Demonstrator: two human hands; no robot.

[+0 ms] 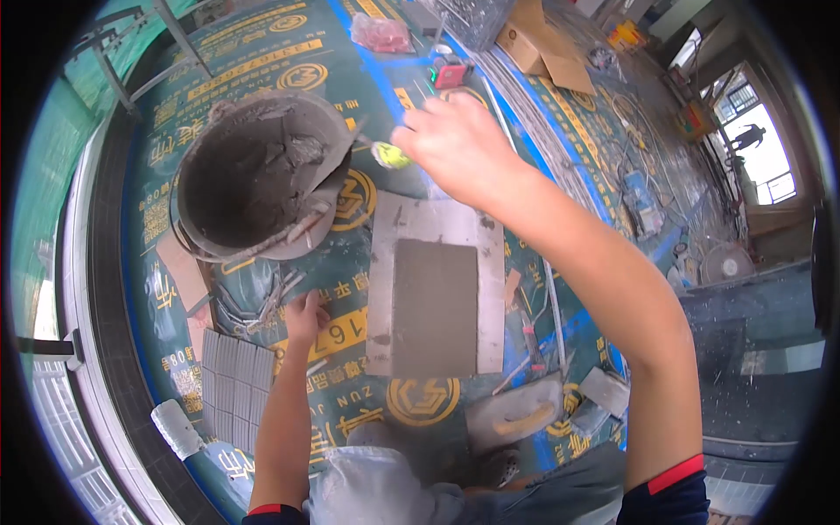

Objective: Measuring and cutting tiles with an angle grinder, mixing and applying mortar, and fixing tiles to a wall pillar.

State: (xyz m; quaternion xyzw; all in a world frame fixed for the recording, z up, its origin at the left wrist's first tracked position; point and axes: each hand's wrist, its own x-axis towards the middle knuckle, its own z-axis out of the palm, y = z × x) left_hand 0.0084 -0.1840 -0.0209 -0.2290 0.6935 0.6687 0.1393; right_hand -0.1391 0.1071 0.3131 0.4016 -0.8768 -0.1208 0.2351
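We grip trowel (331, 166) in right hand's (448, 140) curled fingers, likely so blade reaches bucket (210, 192); left hand (305, 317) half-open, empty.

Wide head-worn fisheye view, from above, facing steeply down at the nearby floor (420, 398), edges bending rimward

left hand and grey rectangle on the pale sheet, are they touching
Apart: the head view shows green floor covering and part of the pale sheet between the left hand and grey rectangle.
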